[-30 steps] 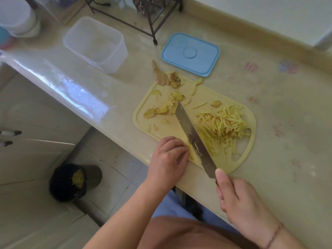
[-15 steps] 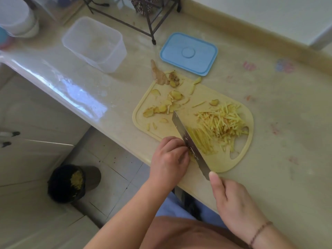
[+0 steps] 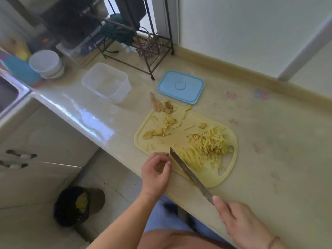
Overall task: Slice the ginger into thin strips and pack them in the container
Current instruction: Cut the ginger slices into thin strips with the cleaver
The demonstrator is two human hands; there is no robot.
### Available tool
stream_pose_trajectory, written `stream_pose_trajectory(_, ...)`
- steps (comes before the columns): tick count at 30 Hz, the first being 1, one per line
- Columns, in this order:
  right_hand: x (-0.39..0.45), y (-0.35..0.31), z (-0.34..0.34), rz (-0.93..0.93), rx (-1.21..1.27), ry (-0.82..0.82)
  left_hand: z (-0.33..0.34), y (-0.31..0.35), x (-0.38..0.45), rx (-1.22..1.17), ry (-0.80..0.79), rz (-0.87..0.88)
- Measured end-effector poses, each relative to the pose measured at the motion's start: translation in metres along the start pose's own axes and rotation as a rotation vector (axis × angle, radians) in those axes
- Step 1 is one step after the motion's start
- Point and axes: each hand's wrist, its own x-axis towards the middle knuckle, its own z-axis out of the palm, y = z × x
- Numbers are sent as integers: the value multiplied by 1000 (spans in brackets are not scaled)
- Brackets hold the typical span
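A yellow cutting board (image 3: 228,174) lies at the counter's front edge. On its right side is a pile of thin ginger strips (image 3: 208,143). Ginger slices (image 3: 161,130) and a ginger piece with peel (image 3: 158,104) lie at its far left. My right hand (image 3: 239,223) grips the knife (image 3: 186,170) by the handle, the blade resting on the board just left of the strips. My left hand (image 3: 155,172) hovers beside the blade tip, fingers loosely curled, holding nothing that I can see. The clear plastic container (image 3: 106,81) stands uncovered at the back left, its blue lid (image 3: 180,86) beside it.
A black wire rack (image 3: 136,56) stands behind the container. Stacked white bowls (image 3: 46,63) and a sink edge (image 3: 16,94) are at the far left. A dark bin (image 3: 75,205) with peelings sits on the floor below the counter.
The knife blade has slid toward the board's near edge, pushing cut strips right. My left hand lifted off the ginger and its fingers loosened. The camera tilted up.
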Motion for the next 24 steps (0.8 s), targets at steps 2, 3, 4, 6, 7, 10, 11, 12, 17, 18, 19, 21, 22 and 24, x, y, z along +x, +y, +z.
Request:
stream_pose_trajectory(2, 3, 2, -11, 35, 20, -9, 2, 4, -1, 5, -11, -29)
stream_pose_trajectory(3, 4, 4, -18, 60, 41, -5, 4, 6, -1, 23, -14, -36)
stream_pose_trajectory(4, 6, 5, -25, 81, 65, 7, 5, 8, -1, 51, -17, -34)
stream_pose_trajectory(6, 11, 6, -39, 110, 121, 34, 6, 12, -2, 122, -26, -19)
stream_pose_trajectory(7, 13, 5, -43, 119, 148, 36, 6, 15, -2, 152, -37, -24)
stream_pose_trajectory(10, 15, 0, -45, 147, 228, 31, 4, 21, 4, 226, -109, -67)
stream_pose_trajectory(11, 14, -4, -45, 156, 268, 18, 1, 24, 9, 242, -144, -93)
stream_pose_trajectory(12, 13, -8, -44, 152, 303, 5, -2, 27, 16, 244, -176, -115)
stream_pose_trajectory(17, 15, -25, -33, 150, 251, 65, -27, 27, 76, 309, -154, -51)
stream_pose_trajectory(18, 17, -28, -30, 167, 244, 85, -30, 25, 91, 363, -158, -18)
stream_pose_trajectory(19, 18, -30, -27, 187, 265, 111, -31, 23, 104, 425, -184, 17)
stream_pose_trajectory(21, 21, -35, -20, 232, 303, 152, -29, 21, 129, 492, -272, 99)
stream_pose_trajectory(22, 22, -37, -16, 256, 304, 169, -25, 22, 140, 504, -315, 150)
stream_pose_trajectory(24, 23, -41, -9, 307, 311, 210, -17, 24, 156, 513, -407, 233)
